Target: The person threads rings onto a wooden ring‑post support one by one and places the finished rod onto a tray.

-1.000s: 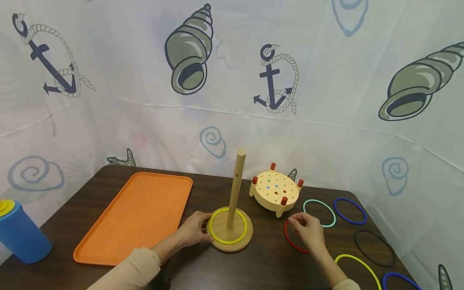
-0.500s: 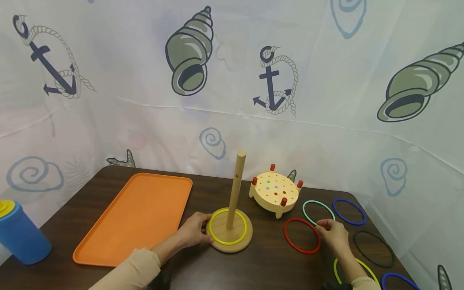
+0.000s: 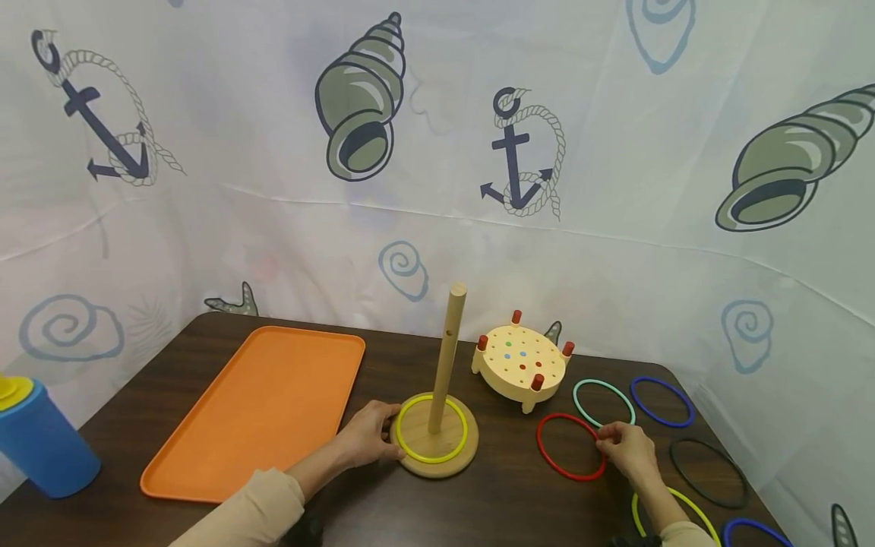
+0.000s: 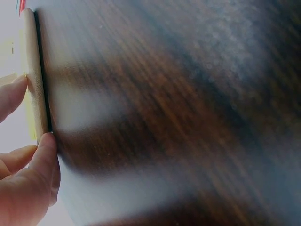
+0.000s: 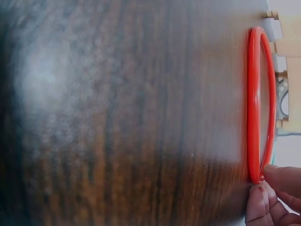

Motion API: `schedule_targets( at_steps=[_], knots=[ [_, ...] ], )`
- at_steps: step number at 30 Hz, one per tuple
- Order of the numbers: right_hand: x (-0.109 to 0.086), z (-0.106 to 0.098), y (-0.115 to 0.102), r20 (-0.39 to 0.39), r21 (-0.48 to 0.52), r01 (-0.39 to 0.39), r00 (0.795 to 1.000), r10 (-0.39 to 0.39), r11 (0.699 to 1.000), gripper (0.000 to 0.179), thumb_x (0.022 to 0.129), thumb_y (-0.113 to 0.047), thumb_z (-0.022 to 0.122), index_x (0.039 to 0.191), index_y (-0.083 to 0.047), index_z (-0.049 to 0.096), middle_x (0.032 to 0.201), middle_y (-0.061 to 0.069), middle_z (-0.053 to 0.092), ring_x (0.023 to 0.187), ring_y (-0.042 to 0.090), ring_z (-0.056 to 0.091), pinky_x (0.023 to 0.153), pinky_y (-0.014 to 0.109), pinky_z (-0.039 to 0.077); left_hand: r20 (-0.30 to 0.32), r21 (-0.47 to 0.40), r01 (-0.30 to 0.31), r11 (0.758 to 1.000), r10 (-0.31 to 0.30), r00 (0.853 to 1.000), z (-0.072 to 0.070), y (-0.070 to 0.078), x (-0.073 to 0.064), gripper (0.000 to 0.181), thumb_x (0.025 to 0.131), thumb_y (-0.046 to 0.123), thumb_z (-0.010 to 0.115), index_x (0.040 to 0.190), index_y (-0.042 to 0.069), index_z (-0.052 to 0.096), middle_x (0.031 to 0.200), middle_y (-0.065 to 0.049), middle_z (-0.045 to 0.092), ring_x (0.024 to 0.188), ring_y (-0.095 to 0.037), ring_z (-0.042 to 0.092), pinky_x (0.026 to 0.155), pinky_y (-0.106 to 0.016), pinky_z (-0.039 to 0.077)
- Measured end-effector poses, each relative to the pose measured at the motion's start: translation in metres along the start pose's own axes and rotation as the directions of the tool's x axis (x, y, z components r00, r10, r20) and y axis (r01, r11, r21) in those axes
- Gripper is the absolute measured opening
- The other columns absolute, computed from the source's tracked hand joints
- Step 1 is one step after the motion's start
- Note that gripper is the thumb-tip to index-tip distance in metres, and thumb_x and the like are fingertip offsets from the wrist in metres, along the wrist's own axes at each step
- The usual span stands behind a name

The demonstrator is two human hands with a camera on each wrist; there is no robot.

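A wooden ring-toss stand (image 3: 447,349) with a round base and upright peg stands mid-table. A yellow ring (image 3: 437,460) lies on its base, around the peg. My left hand (image 3: 362,437) grips the base's left edge; in the left wrist view its thumb and fingers meet the wooden rim (image 4: 35,66). On the right, my right hand (image 3: 630,453) pinches the right edge of a red ring (image 3: 577,478). The right wrist view has the thumb on one side of the red ring (image 5: 254,103) and fingers on the other, with the ring close to the tabletop.
Behind the red ring are a mint ring (image 3: 617,392) and a blue ring (image 3: 663,419). A dark ring (image 3: 718,499), a second yellow ring (image 3: 683,499) and another blue ring (image 3: 755,523) lie right. A pegged wooden stool (image 3: 513,372), orange tray (image 3: 260,410) and blue canister (image 3: 44,448) stand around.
My right hand has moved right from the red ring's far left side to its right edge and now pinches it. The left hand keeps its place at the base.
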State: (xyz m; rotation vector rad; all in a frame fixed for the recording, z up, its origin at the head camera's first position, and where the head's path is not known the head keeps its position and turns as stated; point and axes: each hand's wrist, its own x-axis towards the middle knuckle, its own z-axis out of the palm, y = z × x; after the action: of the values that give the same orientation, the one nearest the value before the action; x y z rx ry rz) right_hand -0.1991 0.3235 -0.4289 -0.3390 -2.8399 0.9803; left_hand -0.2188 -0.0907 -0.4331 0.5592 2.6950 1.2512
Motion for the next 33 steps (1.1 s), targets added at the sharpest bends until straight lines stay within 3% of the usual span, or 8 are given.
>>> schedule_targets(
  at_steps=[10,19,33],
  knots=[
    [0.0,0.0017,-0.0008,0.008,-0.023,-0.001,1.0,0.001,1.0,0.011,0.075,0.0,0.067,0.085,0.005,0.066,0.065,-0.002,0.057,0.056,0.011,0.059,0.05,0.024,0.044,-0.001,0.001,-0.003,1.0,0.003,1.0,0.0005,0.0,0.0001,0.072,0.066,0.003,0.083,0.127,-0.016,0.049,0.12,-0.026,0.049,0.101,-0.03,0.056,0.075,-0.031,0.057],
    [-0.0045,0.001,-0.0036,0.001,-0.026,0.012,1.0,-0.012,1.0,0.008,0.076,0.0,0.065,0.082,0.005,0.066,0.072,0.01,0.066,0.056,0.018,0.065,0.051,0.029,0.054,0.014,-0.021,0.032,0.999,-0.032,0.999,0.0005,0.0019,-0.0006,0.073,0.067,0.001,0.082,0.129,-0.015,0.047,0.121,-0.025,0.047,0.102,-0.032,0.056,0.079,-0.034,0.057],
    [-0.0091,-0.0027,-0.0014,0.017,0.078,0.022,1.0,-0.023,0.997,0.009,0.08,0.0,0.065,0.085,0.007,0.066,0.071,0.008,0.066,0.06,0.018,0.065,0.051,0.027,0.057,0.008,-0.014,0.022,1.0,-0.022,1.0,-0.0008,0.0017,-0.0013,0.073,0.068,0.002,0.082,0.13,-0.014,0.047,0.122,-0.025,0.047,0.102,-0.032,0.056,0.079,-0.034,0.057]
  ],
)
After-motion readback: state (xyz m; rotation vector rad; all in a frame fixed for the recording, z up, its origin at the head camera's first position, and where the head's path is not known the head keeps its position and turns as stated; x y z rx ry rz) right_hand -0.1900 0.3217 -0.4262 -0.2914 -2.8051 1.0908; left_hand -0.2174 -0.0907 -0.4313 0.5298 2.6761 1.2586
